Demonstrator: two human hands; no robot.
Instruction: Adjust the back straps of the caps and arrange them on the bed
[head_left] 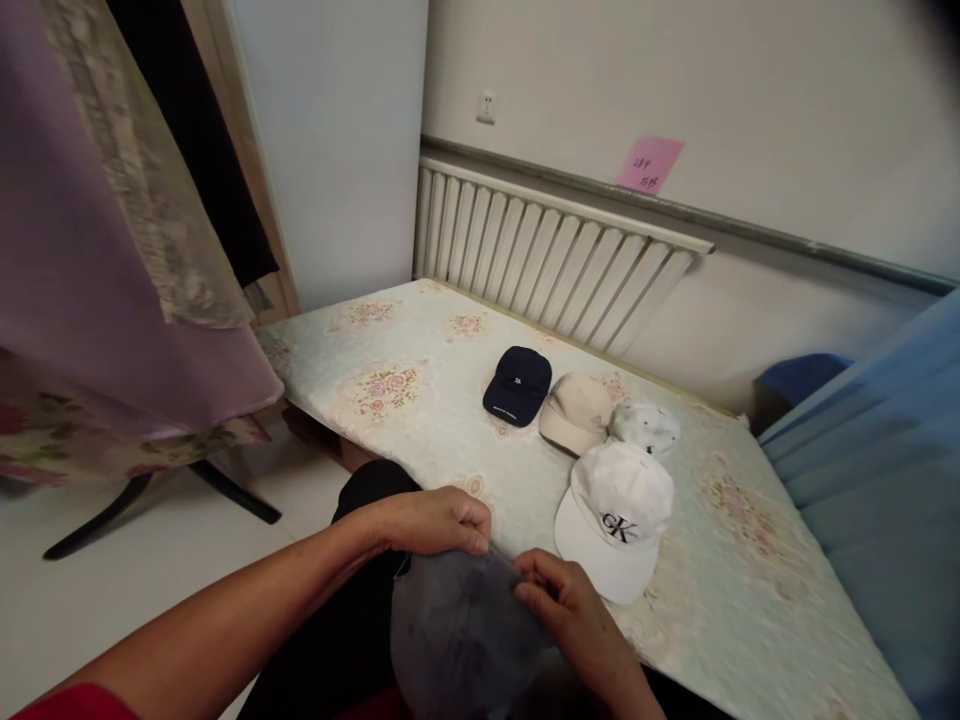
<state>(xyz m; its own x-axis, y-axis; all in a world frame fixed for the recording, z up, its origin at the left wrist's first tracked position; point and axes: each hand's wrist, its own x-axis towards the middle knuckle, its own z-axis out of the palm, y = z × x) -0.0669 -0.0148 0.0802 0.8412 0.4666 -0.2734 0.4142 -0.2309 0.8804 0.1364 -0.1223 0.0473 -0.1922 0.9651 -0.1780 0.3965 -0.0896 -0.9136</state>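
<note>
A grey cap (465, 630) is held over my lap, its lower part running out of view at the bottom. My left hand (448, 520) is closed on the cap's far edge, thumb and fingers pinching the fabric. A little to the right, my right hand (559, 605) pinches the same edge between thumb and fingers. Beyond my hands, a white cap with black letters (622, 510) lies on the bed-like surface. Behind it are a pale cap (645, 428), a beige cap (576, 410) and a navy cap (519, 385), set in a row.
The caps rest on a flower-patterned covered surface (420, 430). A radiator (540, 245) runs along the wall, with a pink note (651, 165) above it. Hanging clothes (127, 200) are at left, above black stand legs (232, 490). A blue curtain (862, 470) hangs at right.
</note>
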